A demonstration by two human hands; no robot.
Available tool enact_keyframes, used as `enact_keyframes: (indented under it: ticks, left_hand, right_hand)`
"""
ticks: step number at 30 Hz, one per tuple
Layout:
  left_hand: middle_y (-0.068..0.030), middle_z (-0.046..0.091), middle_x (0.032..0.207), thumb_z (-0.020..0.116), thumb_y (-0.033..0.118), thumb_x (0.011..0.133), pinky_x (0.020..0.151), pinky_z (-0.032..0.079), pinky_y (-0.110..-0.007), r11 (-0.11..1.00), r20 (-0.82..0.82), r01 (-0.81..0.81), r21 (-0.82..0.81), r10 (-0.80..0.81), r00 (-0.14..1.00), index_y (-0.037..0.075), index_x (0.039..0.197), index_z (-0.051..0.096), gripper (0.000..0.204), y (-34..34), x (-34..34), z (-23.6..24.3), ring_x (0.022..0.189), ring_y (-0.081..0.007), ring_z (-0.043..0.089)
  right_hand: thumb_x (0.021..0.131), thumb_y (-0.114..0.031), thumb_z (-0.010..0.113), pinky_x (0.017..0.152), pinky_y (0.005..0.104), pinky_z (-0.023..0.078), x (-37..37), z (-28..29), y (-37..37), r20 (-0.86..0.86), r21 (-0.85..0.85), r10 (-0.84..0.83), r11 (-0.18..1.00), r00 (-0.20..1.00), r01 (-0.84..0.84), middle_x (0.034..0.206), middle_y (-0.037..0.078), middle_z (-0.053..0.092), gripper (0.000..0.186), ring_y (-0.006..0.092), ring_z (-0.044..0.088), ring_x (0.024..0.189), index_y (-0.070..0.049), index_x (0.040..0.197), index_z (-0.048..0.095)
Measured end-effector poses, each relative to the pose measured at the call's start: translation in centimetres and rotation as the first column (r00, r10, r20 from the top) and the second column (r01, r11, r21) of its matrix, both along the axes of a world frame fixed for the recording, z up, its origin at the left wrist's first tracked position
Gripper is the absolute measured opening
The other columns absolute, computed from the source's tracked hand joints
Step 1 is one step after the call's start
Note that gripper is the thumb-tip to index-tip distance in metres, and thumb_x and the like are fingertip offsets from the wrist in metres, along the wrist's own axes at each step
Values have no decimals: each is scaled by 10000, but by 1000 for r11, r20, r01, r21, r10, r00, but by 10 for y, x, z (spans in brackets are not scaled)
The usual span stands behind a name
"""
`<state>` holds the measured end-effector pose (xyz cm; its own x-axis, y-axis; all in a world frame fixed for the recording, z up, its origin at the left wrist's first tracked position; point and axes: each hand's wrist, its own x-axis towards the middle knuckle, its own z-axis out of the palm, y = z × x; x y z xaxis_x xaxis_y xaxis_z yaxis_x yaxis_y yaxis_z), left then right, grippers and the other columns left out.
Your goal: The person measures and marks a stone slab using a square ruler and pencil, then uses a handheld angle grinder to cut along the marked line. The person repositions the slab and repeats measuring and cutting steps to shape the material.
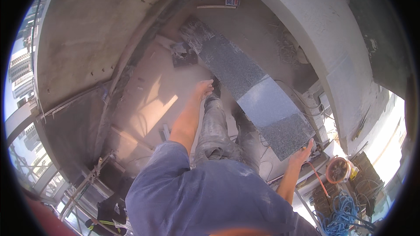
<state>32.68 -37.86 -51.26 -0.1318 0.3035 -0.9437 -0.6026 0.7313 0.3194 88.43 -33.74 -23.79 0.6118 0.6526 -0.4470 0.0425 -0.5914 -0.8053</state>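
Note:
A long dark grey speckled stone slab (229, 70) lies diagonally ahead of me, with a sunlit patch near its lower end. My right hand (302, 153) grips the slab's near right corner, thumb and fingers at the edge. My left hand (205, 87) is raised just off the slab's left side, fingers loosely curled and apart, with nothing visible in it. My dusty trousered legs (212, 133) show beside the slab. Its far end is beside a dark rough block (183, 57) on the dusty floor (153, 83).
A curved concrete wall (297, 13) runs along the right, another concrete surface (92, 30) along the left. An orange bucket (337, 169), tangled blue rope (339, 214) and cables are at lower right. Scaffold poles (87, 183) stand lower left, with buildings (19, 70) beyond the railing.

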Motion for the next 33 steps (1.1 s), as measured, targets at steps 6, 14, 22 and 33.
enact_keyframes:
  ticks: [6, 14, 22, 33]
  left_hand:
    - [-264, 533, 1630, 831, 450, 1005, 1180, 511, -573, 960, -9, -278, -10, 278, 960, -7, 1652, 463, 873, 62, -20, -115, 1425, -430, 604]
    - [-155, 619, 1606, 687, 563, 1077, 1243, 450, -638, 894, 411, -447, 24, 399, 820, 47, 1594, 580, 738, 109, -92, -176, 1456, -422, 577]
    - [-113, 572, 1661, 676, 539, 1094, 1310, 352, -544, 971, 213, -234, 48, 219, 952, 84, 1607, 585, 692, 81, -57, -171, 1519, -381, 503]
    - [-115, 668, 1518, 716, 370, 1094, 1228, 469, -548, 891, 141, -428, 151, 409, 902, 82, 1507, 648, 508, 40, 130, 80, 1428, -327, 611]
  right_hand:
    - [999, -524, 780, 1111, 441, 518, -80, 45, 17, -109, 40, -186, 981, 976, 191, 1420, 167, 648, 791, 295, 654, 1250, 57, 1491, 566]
    - [996, -411, 834, 1134, 441, 487, -126, 49, 52, 717, 38, -298, 919, 630, 391, 1398, 248, 678, 774, 357, 664, 1286, 88, 1515, 547]
    - [982, -396, 855, 1188, 440, 466, -55, 36, 7, 783, -17, -250, 906, 569, 422, 1473, 271, 646, 840, 376, 631, 1384, 96, 1557, 490]
    - [1027, -432, 820, 1140, 458, 542, 217, 59, -101, 704, -99, -199, 923, 682, 372, 1497, 260, 627, 817, 375, 660, 1332, 107, 1558, 513]
